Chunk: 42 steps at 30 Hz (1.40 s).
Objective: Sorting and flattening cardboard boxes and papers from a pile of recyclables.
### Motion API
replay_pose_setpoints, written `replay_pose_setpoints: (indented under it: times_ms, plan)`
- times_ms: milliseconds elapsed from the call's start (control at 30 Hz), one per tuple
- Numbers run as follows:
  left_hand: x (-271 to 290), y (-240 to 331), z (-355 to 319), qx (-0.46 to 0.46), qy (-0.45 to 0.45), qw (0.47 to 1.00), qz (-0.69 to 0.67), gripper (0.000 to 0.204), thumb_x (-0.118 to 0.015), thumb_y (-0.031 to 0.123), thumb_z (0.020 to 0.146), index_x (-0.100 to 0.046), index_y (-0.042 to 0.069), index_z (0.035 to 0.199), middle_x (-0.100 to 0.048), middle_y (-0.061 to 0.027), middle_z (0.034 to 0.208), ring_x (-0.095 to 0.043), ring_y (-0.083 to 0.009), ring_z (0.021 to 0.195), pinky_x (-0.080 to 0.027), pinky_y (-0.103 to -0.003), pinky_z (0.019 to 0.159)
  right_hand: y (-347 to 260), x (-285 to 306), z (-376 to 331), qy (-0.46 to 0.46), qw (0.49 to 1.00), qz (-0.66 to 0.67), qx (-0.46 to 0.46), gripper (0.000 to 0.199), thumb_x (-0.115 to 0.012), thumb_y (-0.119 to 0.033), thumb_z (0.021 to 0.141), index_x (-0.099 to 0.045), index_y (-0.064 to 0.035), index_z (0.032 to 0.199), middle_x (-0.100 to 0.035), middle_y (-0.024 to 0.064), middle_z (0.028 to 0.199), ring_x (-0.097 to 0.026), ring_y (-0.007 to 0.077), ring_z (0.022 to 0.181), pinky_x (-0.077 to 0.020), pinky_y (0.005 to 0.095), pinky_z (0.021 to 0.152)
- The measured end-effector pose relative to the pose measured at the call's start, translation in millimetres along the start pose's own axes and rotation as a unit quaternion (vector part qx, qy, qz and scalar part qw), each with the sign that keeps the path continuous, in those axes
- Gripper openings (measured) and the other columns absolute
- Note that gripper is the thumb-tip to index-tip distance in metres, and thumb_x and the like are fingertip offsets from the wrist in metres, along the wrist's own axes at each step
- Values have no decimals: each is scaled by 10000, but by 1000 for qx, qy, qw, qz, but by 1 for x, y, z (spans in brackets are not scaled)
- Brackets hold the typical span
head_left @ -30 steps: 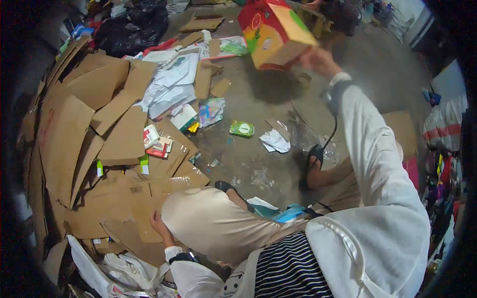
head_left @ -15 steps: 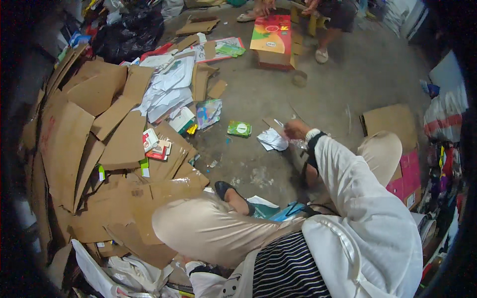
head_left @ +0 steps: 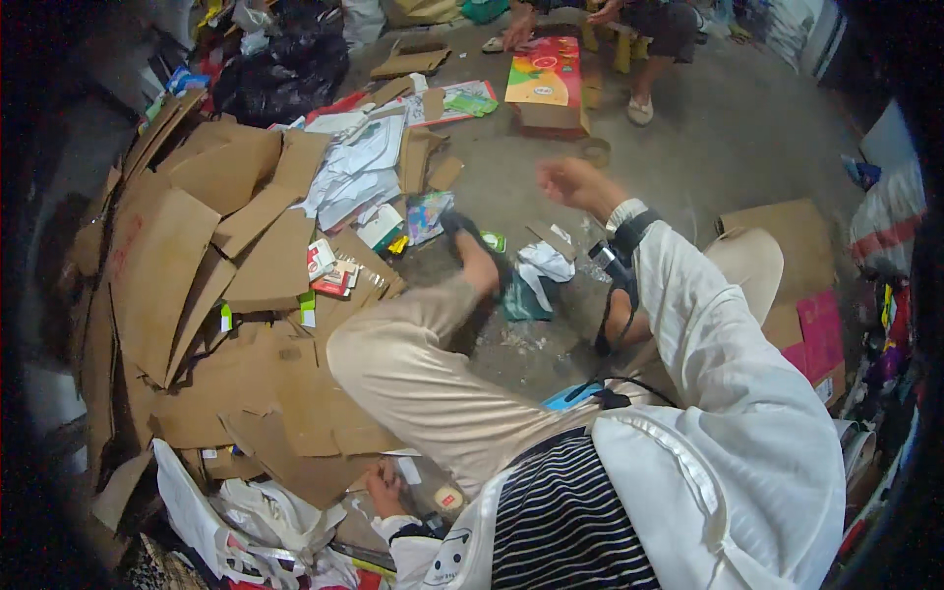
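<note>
My right hand (head_left: 578,187) hangs over the floor in front of me, smeared by motion, its fingers too blurred to read. Below it lie crumpled white paper (head_left: 544,263) and a small piece of brown cardboard (head_left: 553,239). A teal packet (head_left: 526,301) rests beside the paper, between my feet. My left hand (head_left: 383,487) is low at my left side, fingers apart, against the edge of a flattened cardboard sheet (head_left: 305,403). Near it are a small white piece (head_left: 409,470) and a round pale roll (head_left: 448,498). A green box (head_left: 495,241) is partly hidden by my left foot.
Flattened cardboard (head_left: 157,285) is heaped at my left, with white papers (head_left: 359,162) beyond. White plastic bags (head_left: 261,526) lie at lower left. Ahead, another person's hand (head_left: 518,29) is at a colourful carton (head_left: 546,88). Brown cardboard (head_left: 782,246) lies at right.
My right hand has moved up and away from the crumpled paper. My left foot has swung forward, and the teal packet now lies farther out. My left hand has come into fuller view.
</note>
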State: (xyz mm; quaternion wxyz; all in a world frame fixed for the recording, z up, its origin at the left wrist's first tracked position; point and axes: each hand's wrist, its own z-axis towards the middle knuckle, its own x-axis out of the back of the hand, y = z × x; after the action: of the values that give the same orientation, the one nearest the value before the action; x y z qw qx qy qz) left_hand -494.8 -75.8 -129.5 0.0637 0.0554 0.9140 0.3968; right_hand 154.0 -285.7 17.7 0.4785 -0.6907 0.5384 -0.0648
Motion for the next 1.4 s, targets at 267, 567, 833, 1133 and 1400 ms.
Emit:
replay_pose_setpoints:
  times_ms: [267, 567, 833, 1133, 1400]
  plan:
    - [14, 13, 13, 28, 71, 996, -38, 140, -528, 224, 703, -428, 183, 614, -416, 44, 532, -414, -86, 442, -271, -248, 418, 7, 10, -5, -3, 997, 82, 10, 100, -544, -170, 775, -552, -80, 816, -539, -5, 663, -524, 94, 573, -448, 189, 496]
    - [-31, 8, 17, 5, 0, 999, 41, 168, -559, 288, 721, -502, 137, 766, -481, 40, 654, -510, -95, 600, -330, -229, 466, 50, 83, 7, -100, 973, 198, -61, 94, -493, -124, 795, -518, -51, 741, -535, 26, 596, -524, 96, 485, -472, 241, 423]
    - [24, 1, 9, 29, -72, 996, 43, 170, -557, 325, 732, -511, 161, 735, -519, 53, 692, -513, -90, 606, -308, -205, 470, 62, 93, 10, 53, 971, 233, -16, 110, -482, -106, 786, -492, -39, 700, -501, 37, 537, -488, 120, 423, -442, 228, 384]
    - [-38, 14, -30, -1, 57, 998, -14, 132, -480, 243, 803, -499, 144, 717, -484, 32, 600, -349, -63, 415, -230, -196, 348, 75, 102, 16, 17, 975, 219, -21, 74, -513, -86, 772, -510, -65, 701, -528, 13, 553, -522, 104, 470, -442, 229, 409]
    - [30, -29, -13, 75, -98, 992, -1, 162, -473, 209, 784, -437, 129, 648, -387, 9, 518, -330, -81, 400, -226, -209, 337, 70, 113, 18, 58, 971, 232, -3, 110, -516, -89, 772, -497, -75, 664, -515, 5, 540, -497, 103, 438, -428, 222, 398]
